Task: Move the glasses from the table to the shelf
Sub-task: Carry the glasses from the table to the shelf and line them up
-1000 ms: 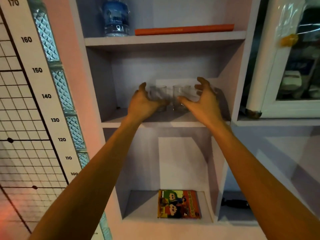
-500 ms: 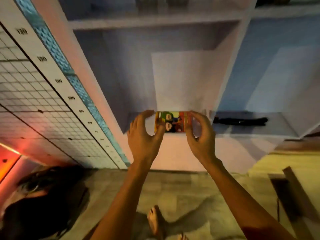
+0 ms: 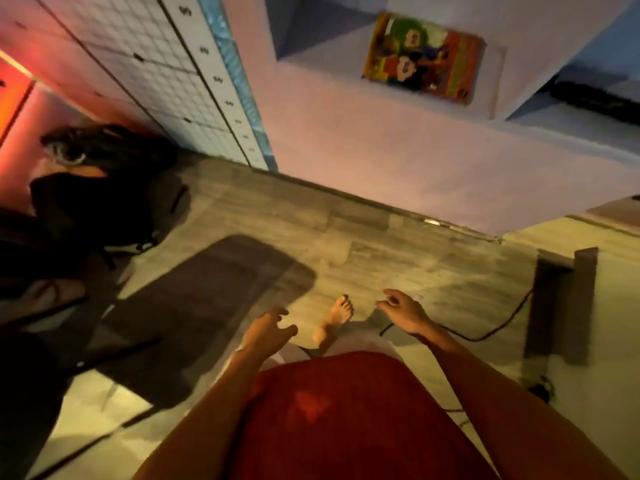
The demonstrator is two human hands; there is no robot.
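No glasses are in view now; the shelf compartment that held them lies above the frame. Only the bottom part of the shelf unit (image 3: 398, 147) shows at the top of the head view. My left hand (image 3: 268, 329) hangs low over the floor with fingers loosely apart and nothing in it. My right hand (image 3: 403, 310) is beside it, also empty with fingers apart. Both hands hover in front of my red shirt, above my bare foot (image 3: 334, 318).
A colourful comic book (image 3: 420, 57) lies in the lowest shelf compartment. A dark mat (image 3: 207, 306) covers the floor at left. A dark bag (image 3: 100, 188) sits by the gridded wall panel. A black cable (image 3: 485, 332) runs to a dark upright board (image 3: 561, 303) at right.
My hands left the two glasses standing on the middle shelf and dropped down to waist height. The view tilted from the shelf down to the floor.
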